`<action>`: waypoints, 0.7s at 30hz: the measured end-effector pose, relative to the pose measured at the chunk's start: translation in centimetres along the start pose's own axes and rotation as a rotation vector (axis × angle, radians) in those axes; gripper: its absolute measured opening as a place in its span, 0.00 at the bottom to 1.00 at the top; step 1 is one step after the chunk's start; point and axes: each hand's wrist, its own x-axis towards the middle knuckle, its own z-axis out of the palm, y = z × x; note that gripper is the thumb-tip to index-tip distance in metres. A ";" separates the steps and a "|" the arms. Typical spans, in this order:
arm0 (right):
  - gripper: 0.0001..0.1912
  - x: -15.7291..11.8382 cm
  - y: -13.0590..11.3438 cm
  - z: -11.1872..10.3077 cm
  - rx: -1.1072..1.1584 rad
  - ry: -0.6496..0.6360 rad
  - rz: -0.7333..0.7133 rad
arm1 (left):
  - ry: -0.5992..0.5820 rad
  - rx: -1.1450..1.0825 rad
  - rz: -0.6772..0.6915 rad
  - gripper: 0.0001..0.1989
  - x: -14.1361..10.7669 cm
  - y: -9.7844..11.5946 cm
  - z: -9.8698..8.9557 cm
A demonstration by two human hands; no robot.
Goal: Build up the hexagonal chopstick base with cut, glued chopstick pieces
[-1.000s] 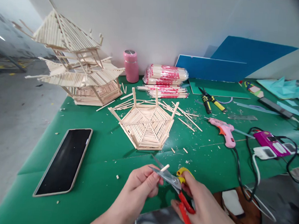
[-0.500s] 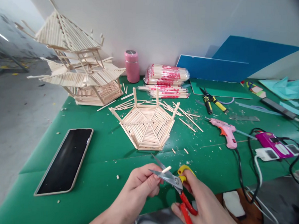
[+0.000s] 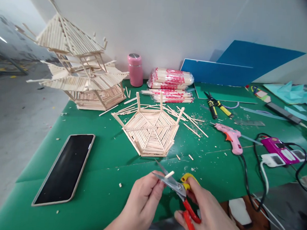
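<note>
My left hand [image 3: 145, 195] pinches a short wooden stick [image 3: 169, 174], whose pale end pokes up between the scissor blades. My right hand [image 3: 205, 206] grips the scissors [image 3: 176, 187] by their red and yellow handles, with the blades parted around the stick. Just beyond my hands sits a six-sided base [image 3: 152, 129] made of wooden sticks, with several short posts rising from its corners. Loose sticks [image 3: 192, 121] lie behind and beside it, and small cut-off bits [image 3: 191, 157] are scattered nearby.
At the back left stands a stick pagoda model [image 3: 80, 71]. A phone [image 3: 65, 168] lies at the left. Behind are a pink flask [image 3: 135, 70] and bagged sticks [image 3: 171, 77]. A pink glue gun [image 3: 229, 136], pliers [image 3: 217, 105] and a corded power strip [image 3: 282, 150] occupy the right.
My left hand has turned slightly, its thumb now more upright against the stick. The scissors stay around the stick in nearly the same place. The view has shifted a little.
</note>
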 end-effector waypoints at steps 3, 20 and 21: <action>0.17 -0.2 0.5 0.5 0.018 0.018 0.003 | -0.026 -0.089 -0.059 0.13 -0.2 -0.3 0.1; 0.23 3.0 8.8 -5.3 -0.477 0.471 0.122 | 0.276 -0.427 -0.255 0.12 0.4 0.9 -2.9; 0.24 3.5 9.5 -5.8 -0.521 0.449 0.097 | 0.277 -0.358 -0.247 0.12 0.1 0.6 -2.7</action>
